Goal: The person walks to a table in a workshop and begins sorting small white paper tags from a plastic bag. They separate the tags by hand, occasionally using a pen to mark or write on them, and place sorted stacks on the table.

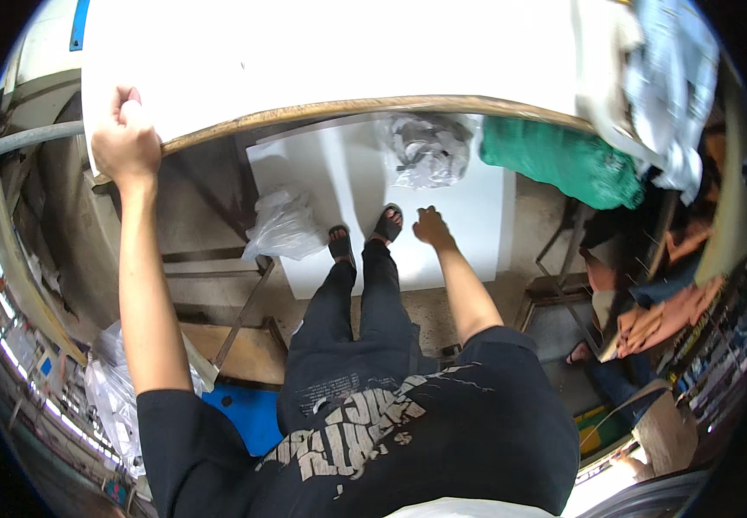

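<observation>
Left hand (pixel 126 138) clamped on the left corner of the white tabletop (pixel 321 52), fingers curled over the wooden edge (pixel 347 110), thumb side on top. The top runs rightward from that grip, across the upper frame. Right hand (pixel 431 227) hangs low beneath the table, fingers loosely curled, holding nothing, above a white board (pixel 468 224) on the floor. Crumpled plastic bag (pixel 285 226) lies by the sandalled feet (pixel 365 235). Green cloth (pixel 563 160) at right.

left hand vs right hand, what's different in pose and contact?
The left hand is raised and closed over the edge of the white sheet on the table; the right hand hangs low under the table, loosely curled, holding nothing. The left arm is stretched out, the right bent. Both are bare.
</observation>
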